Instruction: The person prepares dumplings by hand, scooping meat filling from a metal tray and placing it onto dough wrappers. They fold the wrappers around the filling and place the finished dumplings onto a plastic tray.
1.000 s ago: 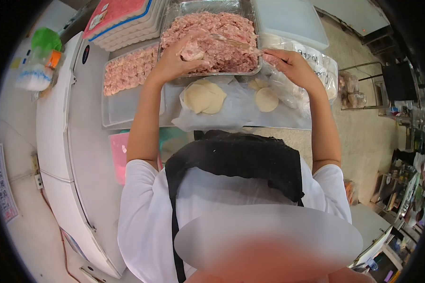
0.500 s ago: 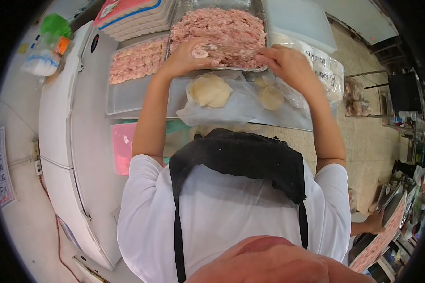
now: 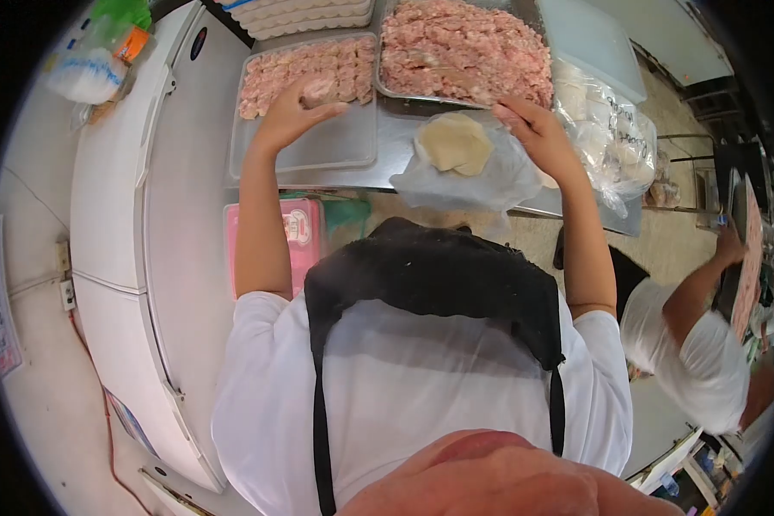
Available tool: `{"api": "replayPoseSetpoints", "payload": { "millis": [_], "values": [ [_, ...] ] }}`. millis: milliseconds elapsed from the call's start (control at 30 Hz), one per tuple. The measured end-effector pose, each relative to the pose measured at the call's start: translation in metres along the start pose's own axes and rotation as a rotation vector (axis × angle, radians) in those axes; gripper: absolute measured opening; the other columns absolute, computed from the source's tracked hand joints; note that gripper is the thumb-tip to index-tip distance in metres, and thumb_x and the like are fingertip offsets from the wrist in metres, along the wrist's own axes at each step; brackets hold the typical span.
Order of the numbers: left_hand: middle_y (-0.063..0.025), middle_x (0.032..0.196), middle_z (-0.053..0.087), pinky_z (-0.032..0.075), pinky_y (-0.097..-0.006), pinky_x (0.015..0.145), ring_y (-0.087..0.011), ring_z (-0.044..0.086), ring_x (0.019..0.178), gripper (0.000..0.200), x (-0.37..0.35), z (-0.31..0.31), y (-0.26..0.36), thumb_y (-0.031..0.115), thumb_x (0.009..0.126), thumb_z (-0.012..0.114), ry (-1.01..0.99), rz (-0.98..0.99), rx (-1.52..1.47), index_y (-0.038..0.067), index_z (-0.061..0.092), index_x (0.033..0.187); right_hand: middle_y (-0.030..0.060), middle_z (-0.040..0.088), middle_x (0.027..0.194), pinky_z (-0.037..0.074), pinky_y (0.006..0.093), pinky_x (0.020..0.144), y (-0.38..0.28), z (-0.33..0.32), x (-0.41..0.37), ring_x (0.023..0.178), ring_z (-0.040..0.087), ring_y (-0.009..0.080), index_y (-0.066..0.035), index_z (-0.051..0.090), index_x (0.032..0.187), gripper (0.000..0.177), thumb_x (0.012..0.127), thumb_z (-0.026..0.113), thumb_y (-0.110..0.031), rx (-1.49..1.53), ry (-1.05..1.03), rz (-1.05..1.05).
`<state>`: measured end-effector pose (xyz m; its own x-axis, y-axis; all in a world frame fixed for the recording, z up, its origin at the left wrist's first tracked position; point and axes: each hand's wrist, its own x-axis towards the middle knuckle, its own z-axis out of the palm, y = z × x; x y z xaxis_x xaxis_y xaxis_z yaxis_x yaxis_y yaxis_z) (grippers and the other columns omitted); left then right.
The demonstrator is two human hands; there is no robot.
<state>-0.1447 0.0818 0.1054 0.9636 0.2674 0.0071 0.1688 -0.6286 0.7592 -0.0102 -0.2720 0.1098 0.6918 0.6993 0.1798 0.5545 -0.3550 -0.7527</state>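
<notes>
My left hand (image 3: 288,119) is over the left tray (image 3: 305,155), its fingers curled round a small meat-filled dumpling (image 3: 318,89). Rows of similar dumplings (image 3: 340,62) fill the tray's far part. My right hand (image 3: 537,136) pinches a thin utensil, blurred against the ground meat (image 3: 464,43) at the front edge of its deep metal tray. Between my hands, nearer to me, a stack of round pale wrappers (image 3: 454,144) lies on crumpled plastic film (image 3: 494,182).
Stacked white trays (image 3: 297,19) stand at the back left. Plastic bags with marker writing (image 3: 606,138) lie on the right, by a translucent lid (image 3: 592,43). Pink containers (image 3: 292,232) sit below the table edge. A co-worker (image 3: 692,344) is at the right, holding a tray (image 3: 751,258).
My left hand has moved from the ground meat to the left tray, carrying the dumpling. My right hand stays by the meat tray. The view has shifted, and more of the co-worker shows.
</notes>
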Motion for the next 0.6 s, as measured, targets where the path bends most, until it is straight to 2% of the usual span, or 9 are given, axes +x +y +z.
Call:
{"api": "replayPoseSetpoints", "payload": {
  "millis": [67, 100, 167, 267, 367, 433, 533, 600],
  "values": [
    [-0.0156, 0.11, 0.061, 0.049, -0.0332, 0.082, -0.0247, 0.06, 0.095, 0.058, -0.002, 0.003, -0.068, 0.025, 0.069, 0.079, 0.013, -0.087, 0.119, 0.001, 0.059, 0.118, 0.0088, 0.065, 0.09, 0.047, 0.0294, 0.073, 0.004, 0.009, -0.016, 0.078, 0.058, 0.0175, 0.0, 0.061, 0.116, 0.036, 0.094, 0.058, -0.028, 0.135, 0.064, 0.22],
    [-0.015, 0.108, 0.061, 0.049, -0.0337, 0.082, -0.0252, 0.061, 0.094, 0.059, -0.002, 0.014, -0.093, 0.025, 0.069, 0.078, 0.015, -0.026, 0.061, 0.002, 0.058, 0.119, 0.0019, 0.061, 0.085, 0.045, 0.0244, 0.07, 0.003, 0.011, -0.023, 0.076, 0.052, 0.0096, 0.001, 0.06, 0.119, 0.043, 0.093, 0.06, -0.032, 0.181, 0.065, 0.308],
    [-0.014, 0.106, 0.062, 0.049, -0.0347, 0.082, -0.0262, 0.061, 0.093, 0.06, -0.001, 0.036, -0.129, 0.026, 0.07, 0.077, 0.013, 0.096, -0.055, 0.004, 0.056, 0.122, 0.0, 0.059, 0.083, 0.044, 0.023, 0.068, 0.001, 0.017, -0.039, 0.074, 0.051, 0.0086, 0.0, 0.061, 0.118, 0.041, 0.093, 0.061, -0.032, 0.254, 0.104, 0.399],
    [-0.0151, 0.108, 0.062, 0.049, -0.0356, 0.083, -0.029, 0.061, 0.096, 0.055, 0.007, 0.067, -0.116, 0.025, 0.074, 0.073, 0.027, 0.135, 0.002, 0.005, 0.056, 0.122, -0.0033, 0.055, 0.079, 0.038, 0.0201, 0.06, 0.01, 0.024, -0.059, 0.069, 0.046, 0.0054, -0.002, 0.062, 0.119, 0.038, 0.093, 0.061, -0.03, 0.383, 0.143, 0.452],
    [-0.018, 0.112, 0.061, 0.049, -0.0391, 0.085, -0.0339, 0.06, 0.101, 0.056, 0.015, 0.093, -0.089, 0.022, 0.076, 0.071, 0.068, 0.047, -0.001, 0.005, 0.051, 0.125, -0.0045, 0.052, 0.078, 0.035, 0.0194, 0.057, -0.01, 0.024, -0.073, 0.067, 0.044, 0.0045, -0.003, 0.062, 0.12, 0.036, 0.094, 0.06, -0.029, 0.392, 0.181, 0.504],
    [-0.0206, 0.117, 0.058, 0.048, -0.0409, 0.086, -0.0367, 0.058, 0.105, 0.061, 0.015, 0.102, -0.076, 0.02, 0.077, 0.07, 0.112, 0.054, 0.07, 0.004, 0.046, 0.13, -0.0053, 0.052, 0.078, 0.034, 0.0191, 0.055, -0.019, 0.022, -0.079, 0.066, 0.043, 0.0041, -0.004, 0.062, 0.12, 0.035, 0.094, 0.059, -0.027, 0.394, 0.204, 0.548],
    [-0.0236, 0.124, 0.054, 0.046, -0.0433, 0.089, -0.0396, 0.055, 0.109, 0.07, 0.018, 0.113, -0.076, 0.02, 0.078, 0.069, 0.166, 0.087, 0.109, 0.002, 0.036, 0.137, -0.0098, 0.04, 0.07, 0.023, 0.0165, 0.047, -0.013, 0.025, -0.093, 0.055, 0.031, 0.0001, -0.007, 0.062, 0.12, 0.033, 0.097, 0.054, -0.028, 0.27, 0.267, 0.493],
    [-0.025, 0.127, 0.051, 0.045, -0.0438, 0.092, -0.0404, 0.054, 0.112, 0.074, 0.023, 0.117, -0.078, 0.019, 0.078, 0.069, 0.195, 0.134, 0.104, 0.001, 0.031, 0.139, -0.0096, 0.041, 0.071, 0.023, 0.0166, 0.048, -0.015, 0.023, -0.099, 0.055, 0.031, 0.0002, -0.007, 0.062, 0.121, 0.033, 0.097, 0.053, -0.028, 0.28, 0.27, 0.529]
  ]
}}
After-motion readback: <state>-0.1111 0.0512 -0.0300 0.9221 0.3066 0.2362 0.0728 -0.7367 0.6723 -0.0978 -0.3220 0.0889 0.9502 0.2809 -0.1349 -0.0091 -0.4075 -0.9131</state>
